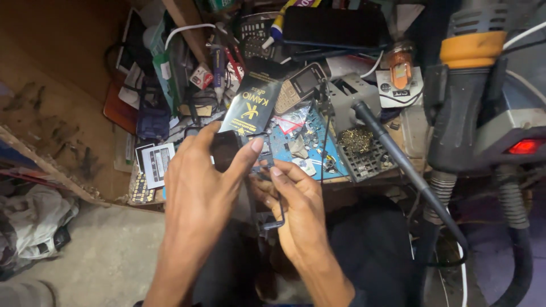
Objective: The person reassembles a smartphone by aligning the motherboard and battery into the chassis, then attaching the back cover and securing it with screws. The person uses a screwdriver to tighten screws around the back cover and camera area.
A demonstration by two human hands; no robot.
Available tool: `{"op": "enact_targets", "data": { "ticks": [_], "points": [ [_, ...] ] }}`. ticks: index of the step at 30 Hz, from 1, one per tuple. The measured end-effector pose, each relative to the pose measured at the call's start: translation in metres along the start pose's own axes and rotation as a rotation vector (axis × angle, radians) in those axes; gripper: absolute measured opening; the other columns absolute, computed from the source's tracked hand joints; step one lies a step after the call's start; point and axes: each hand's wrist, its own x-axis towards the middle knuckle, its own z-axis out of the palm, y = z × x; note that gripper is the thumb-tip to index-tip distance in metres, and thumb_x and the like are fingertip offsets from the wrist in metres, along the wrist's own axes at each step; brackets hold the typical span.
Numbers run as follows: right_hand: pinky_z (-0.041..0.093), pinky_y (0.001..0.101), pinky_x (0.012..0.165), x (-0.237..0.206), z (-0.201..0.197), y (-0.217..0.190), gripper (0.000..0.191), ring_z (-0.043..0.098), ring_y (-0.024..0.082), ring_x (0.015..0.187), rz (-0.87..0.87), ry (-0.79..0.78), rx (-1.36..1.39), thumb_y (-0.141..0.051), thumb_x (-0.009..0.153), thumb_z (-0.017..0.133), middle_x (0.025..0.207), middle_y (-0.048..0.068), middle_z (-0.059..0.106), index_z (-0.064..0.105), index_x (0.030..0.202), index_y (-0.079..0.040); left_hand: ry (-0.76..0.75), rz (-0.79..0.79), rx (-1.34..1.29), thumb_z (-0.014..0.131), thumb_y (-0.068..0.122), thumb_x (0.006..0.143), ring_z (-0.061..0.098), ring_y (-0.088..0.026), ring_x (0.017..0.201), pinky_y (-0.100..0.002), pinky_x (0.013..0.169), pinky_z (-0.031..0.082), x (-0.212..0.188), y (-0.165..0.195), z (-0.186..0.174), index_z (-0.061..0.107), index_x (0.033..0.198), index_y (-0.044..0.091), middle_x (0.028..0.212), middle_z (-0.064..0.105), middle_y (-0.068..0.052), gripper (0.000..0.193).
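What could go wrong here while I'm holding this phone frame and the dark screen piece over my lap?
1. The left hand pinches the dark panel by its edges only; it could slip or crack.
2. The right hand holds the thin frame off the bench, so a drop would probably land on the floor.
3. Loose screws and scraps on the blue mat sit close by; a bump could scatter them.

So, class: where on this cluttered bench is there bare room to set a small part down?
Hardly anywhere. The blue mat is strewn with bits; only slivers show. The brown wooden panel on the left and the grey floor beneath are bare. The back is crowded with phones, tools and wires.
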Motion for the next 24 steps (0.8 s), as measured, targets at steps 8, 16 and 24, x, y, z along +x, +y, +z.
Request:
{"op": "enact_targets", "data": {
  "ticks": [8,16,24],
  "points": [
    [0.047,0.0265,0.068,0.004,-0.001,0.016,0.026,0.057,0.009,0.078,-0.055,-0.007,0.021,-0.011,0.102,0.06,0.11,0.011,0.071,0.064,0.124,0.003,-0.007,0.078,0.077,0.078,0.046,0.086,0.066,-0.046,0.091,-0.052,0.076,0.05,0.004,-0.002,0.012,0.063,0.124,-0.014,0.1,0.067,-0.03,0.072],
    [0.049,0.0262,0.082,-0.001,0.01,0.017,0.032,0.064,0.01,0.092,-0.059,-0.025,0.094,-0.012,0.104,0.053,0.112,0.009,0.07,0.061,0.131,0.003,-0.015,0.103,0.118,0.078,0.044,0.086,0.066,-0.046,0.087,-0.053,0.073,0.052,0.011,-0.008,0.017,0.063,0.122,-0.014,0.097,0.067,-0.031,0.07],
    [0.045,0.0336,0.107,-0.009,0.024,0.02,0.04,0.062,0.019,0.122,-0.059,-0.03,0.127,-0.009,0.102,0.047,0.13,0.013,0.066,0.055,0.137,0.007,-0.025,0.043,0.136,0.077,0.046,0.085,0.068,-0.043,0.082,-0.053,0.068,0.053,0.012,-0.007,0.021,0.064,0.121,-0.008,0.095,0.066,-0.026,0.066]
  ]
}}
